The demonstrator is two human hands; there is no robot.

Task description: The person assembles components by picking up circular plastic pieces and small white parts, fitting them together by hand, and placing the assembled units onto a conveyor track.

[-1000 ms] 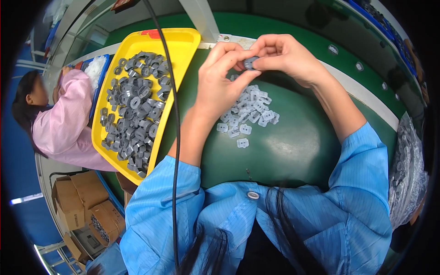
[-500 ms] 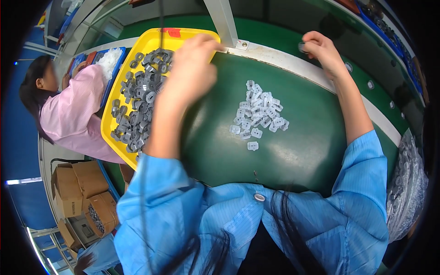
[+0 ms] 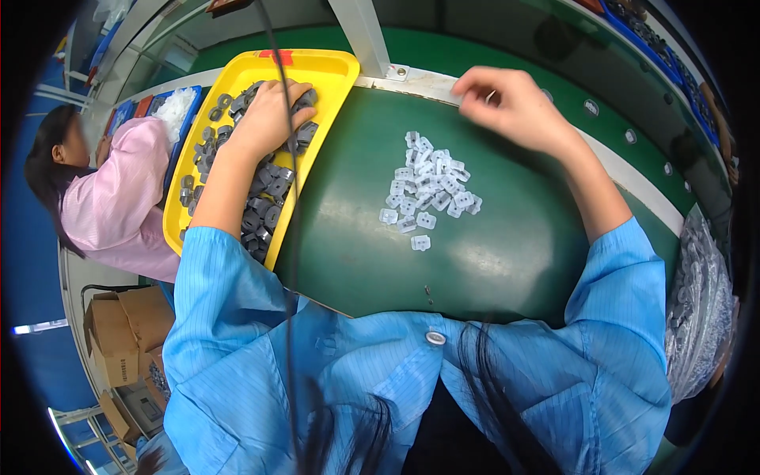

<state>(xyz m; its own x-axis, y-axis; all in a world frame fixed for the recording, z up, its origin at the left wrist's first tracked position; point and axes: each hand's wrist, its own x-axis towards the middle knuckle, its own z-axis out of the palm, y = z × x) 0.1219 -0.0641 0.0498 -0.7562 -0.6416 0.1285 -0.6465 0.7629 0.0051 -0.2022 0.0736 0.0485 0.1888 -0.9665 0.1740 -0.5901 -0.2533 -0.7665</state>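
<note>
My left hand (image 3: 273, 119) is down in the yellow tray (image 3: 336, 67), its thumb and fingers closed round a dark grey plastic part (image 3: 304, 100). Loose grey ring-shaped parts (image 3: 257, 214) fill much of the tray. My right hand (image 3: 507, 107) hovers over the far side of the green table (image 3: 507, 269), near its pale edge rail. Its fingers are bent and apart, and I see nothing held in them. Between my hands, closer to me, lies a heap of small translucent white plastic pieces (image 3: 431, 180).
Beyond the pale rail (image 3: 427, 93), several small round pieces (image 3: 591, 107) sit on a green strip. A metal post (image 3: 360, 36) rises behind the tray. A dark cord hangs across the view. At left are a person in pink (image 3: 119, 190) and cardboard boxes (image 3: 142, 328); a clear plastic bag (image 3: 697, 317) is at right.
My left hand has moved left and down into the grey parts. My right hand has come back left from beyond the rail, and the small round piece it held no longer shows in it.
</note>
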